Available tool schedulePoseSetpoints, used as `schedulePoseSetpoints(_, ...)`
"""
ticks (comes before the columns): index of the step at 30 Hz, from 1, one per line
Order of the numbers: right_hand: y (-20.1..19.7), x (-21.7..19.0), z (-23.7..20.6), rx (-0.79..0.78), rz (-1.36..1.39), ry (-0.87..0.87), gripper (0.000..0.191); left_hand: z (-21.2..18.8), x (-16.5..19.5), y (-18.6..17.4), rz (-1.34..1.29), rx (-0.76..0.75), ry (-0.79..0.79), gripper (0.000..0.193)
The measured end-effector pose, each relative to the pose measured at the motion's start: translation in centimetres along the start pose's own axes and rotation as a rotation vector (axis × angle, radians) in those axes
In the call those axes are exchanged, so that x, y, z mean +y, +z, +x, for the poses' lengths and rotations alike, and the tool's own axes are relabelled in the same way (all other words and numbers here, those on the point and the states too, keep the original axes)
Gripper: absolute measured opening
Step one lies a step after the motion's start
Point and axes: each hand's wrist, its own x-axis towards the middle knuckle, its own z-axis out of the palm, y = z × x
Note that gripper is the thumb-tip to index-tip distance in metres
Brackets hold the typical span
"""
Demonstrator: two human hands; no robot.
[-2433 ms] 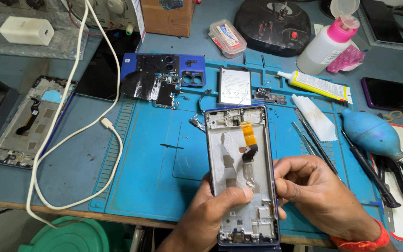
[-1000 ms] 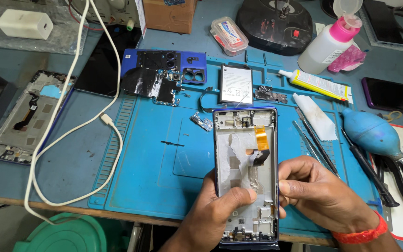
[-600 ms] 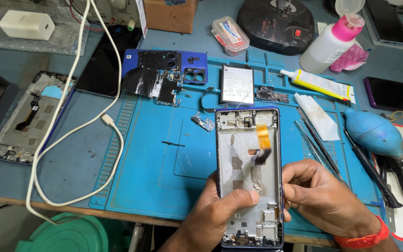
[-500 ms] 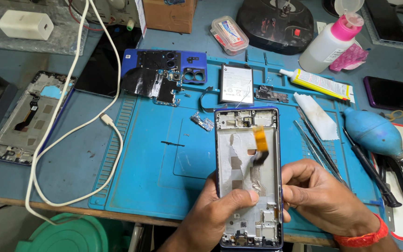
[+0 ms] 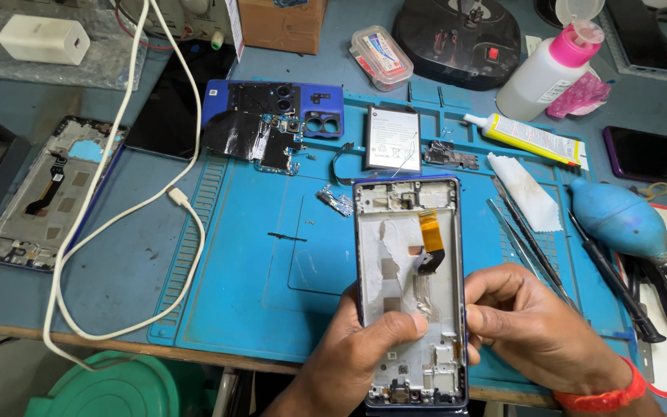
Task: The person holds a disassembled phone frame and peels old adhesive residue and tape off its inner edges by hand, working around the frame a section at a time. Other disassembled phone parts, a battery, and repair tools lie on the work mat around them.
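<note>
Both hands hold an opened phone frame [image 5: 409, 286] upright above the blue mat [image 5: 256, 270]. The left hand [image 5: 357, 359] cups its lower left edge, thumb pressed across the middle. The right hand [image 5: 538, 332] curls against the right edge; its fingertips seem to pinch something there, too small to tell.

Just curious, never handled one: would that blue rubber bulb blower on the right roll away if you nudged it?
The blue bulb blower looks rounded and tapered, so it would probably roll in a curve. It seems soft and light. The black tools beside it might stop it.
</note>
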Motion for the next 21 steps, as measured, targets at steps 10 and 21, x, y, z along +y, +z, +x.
schedulePoseSetpoints(10,1.4,-1.0,-1.3,0.235,-0.357,-0.177,0.015,0.0,-0.1,0.5,0.032,-0.004,0.073,0.047)
schedulePoseSetpoints(21,1.3,-2.0,-0.4,0.240,-0.560,-0.076,0.015,0.1,-0.3,0.7,0.076,-0.011,0.058,0.048)
